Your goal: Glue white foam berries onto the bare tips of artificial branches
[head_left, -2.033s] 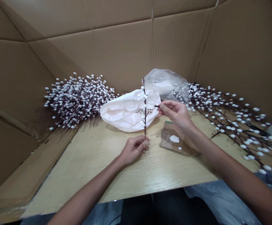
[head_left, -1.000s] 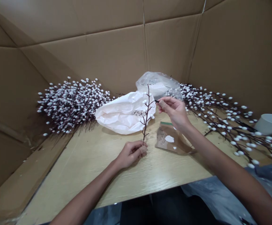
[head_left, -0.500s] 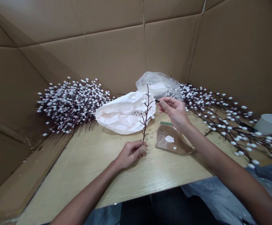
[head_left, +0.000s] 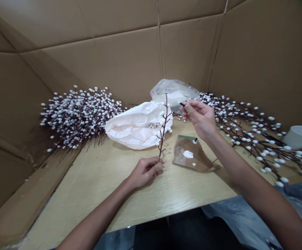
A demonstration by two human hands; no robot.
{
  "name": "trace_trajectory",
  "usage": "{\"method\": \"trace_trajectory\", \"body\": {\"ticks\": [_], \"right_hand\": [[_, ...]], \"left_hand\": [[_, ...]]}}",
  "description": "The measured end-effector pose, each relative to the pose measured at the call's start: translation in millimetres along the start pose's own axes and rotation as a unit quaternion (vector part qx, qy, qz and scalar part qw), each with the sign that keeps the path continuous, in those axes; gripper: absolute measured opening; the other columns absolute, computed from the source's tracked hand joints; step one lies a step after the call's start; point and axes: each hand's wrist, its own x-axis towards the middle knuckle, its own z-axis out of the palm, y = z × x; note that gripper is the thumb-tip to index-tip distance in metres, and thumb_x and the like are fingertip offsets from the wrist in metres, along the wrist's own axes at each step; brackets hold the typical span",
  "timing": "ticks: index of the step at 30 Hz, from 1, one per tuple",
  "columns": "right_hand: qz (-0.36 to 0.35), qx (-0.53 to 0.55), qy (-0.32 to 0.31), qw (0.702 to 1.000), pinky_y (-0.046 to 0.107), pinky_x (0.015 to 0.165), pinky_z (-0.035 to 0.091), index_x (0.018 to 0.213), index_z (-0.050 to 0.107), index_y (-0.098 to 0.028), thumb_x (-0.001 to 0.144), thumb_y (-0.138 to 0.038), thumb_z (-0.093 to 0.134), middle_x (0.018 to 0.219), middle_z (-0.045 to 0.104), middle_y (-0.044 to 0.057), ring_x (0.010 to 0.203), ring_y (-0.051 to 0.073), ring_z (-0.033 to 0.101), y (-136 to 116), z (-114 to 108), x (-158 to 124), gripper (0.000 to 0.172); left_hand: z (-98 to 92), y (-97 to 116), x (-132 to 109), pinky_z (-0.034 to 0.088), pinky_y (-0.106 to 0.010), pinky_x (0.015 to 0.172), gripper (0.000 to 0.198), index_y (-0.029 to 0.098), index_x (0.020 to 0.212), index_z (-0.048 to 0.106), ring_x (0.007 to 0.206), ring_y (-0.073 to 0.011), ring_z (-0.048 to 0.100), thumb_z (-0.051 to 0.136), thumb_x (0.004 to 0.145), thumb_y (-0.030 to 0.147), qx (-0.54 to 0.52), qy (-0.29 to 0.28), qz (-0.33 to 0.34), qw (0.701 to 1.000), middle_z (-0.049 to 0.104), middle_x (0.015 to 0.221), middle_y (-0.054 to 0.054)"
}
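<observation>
"Start from the left: what's lying there?"

"A big heap of beaded branches [head_left: 80,118] against the cardboard wall [head_left: 88,69], at the back of the desk [head_left: 88,205]. Just right of it is a crumpled white plastic bag [head_left: 132,126], with a clear plastic bag [head_left: 173,92] behind that."

"And the single branch?"

"It stands nearly upright in front of the white bag, its long axis running away from the person and leaning slightly right at the top. That's the loose beaded branch [head_left: 163,133]."

"Which hand has it?"

"The left hand [head_left: 145,170]. It's closed around the foot of the stem, so it's the nearer hand, and the branch rises from its grip."

"What about the right hand [head_left: 200,119]?"

"It's raised to the right of the branch's upper part, mostly closed, pinching a thin black stick [head_left: 182,104] whose tip points left at the branch. There's a small gap between them; they aren't touching."

"Anything below that hand?"

"A sheet of brown paper [head_left: 189,154] with a white dab [head_left: 188,154] on it. Farther right, more beaded branches [head_left: 244,130] spread across the desk, and a white bowl [head_left: 300,137] sits at the far edge."
</observation>
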Motion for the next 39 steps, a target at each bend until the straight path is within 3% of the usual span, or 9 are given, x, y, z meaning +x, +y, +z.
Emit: {"method": "trace_trajectory", "body": {"ticks": [9,17,29,39], "right_hand": [[0.004,-0.03,-0.052,0.998,0.029,0.053,0.046,0.07,0.066,-0.02,0.066,-0.038,0.076,0.065,0.063,0.0,0.054,0.011,0.053,-2.3,-3.9,-0.6,0.021],[0.004,-0.031,-0.059,0.998,0.027,0.053,0.046,0.069,0.067,-0.018,0.066,-0.034,0.076,0.062,0.062,0.0,0.054,0.01,0.053,-0.5,-2.6,-1.3,0.019],[-0.015,-0.002,-0.02,1.0,0.024,0.048,0.047,0.07,0.068,-0.019,0.063,-0.037,0.08,0.063,0.065,0.0,0.051,0.009,0.054,-0.1,-5.3,3.3,0.023],[-0.082,0.033,0.04,0.995,0.022,0.047,0.047,0.077,0.068,-0.021,0.066,-0.039,0.08,0.069,0.066,-0.001,0.052,0.008,0.054,-7.1,-10.6,9.3,0.024]], "left_hand": [[-0.6,-1.9,-0.6,0.041,-0.02,0.053,0.028,0.012,0.094,0.062,0.056,-0.0094,0.051,0.05,0.09,0.037,0.01,-0.002,-0.005,1.0,0.059,0.069,-0.002],[-0.7,-2.6,-0.5,0.04,-0.02,0.053,0.03,0.012,0.094,0.062,0.056,-0.0092,0.05,0.049,0.09,0.039,0.016,-0.006,-0.002,1.0,0.058,0.068,-0.001],[0.3,1.0,0.1,0.039,-0.02,0.052,0.028,0.01,0.09,0.064,0.055,-0.009,0.05,0.049,0.09,0.034,0.044,0.0,0.009,0.999,0.058,0.067,-0.001],[0.0,2.6,0.4,0.036,-0.02,0.051,0.03,0.008,0.088,0.068,0.055,-0.0101,0.048,0.05,0.087,0.031,0.077,-0.008,0.018,0.997,0.06,0.066,-0.004]]}}
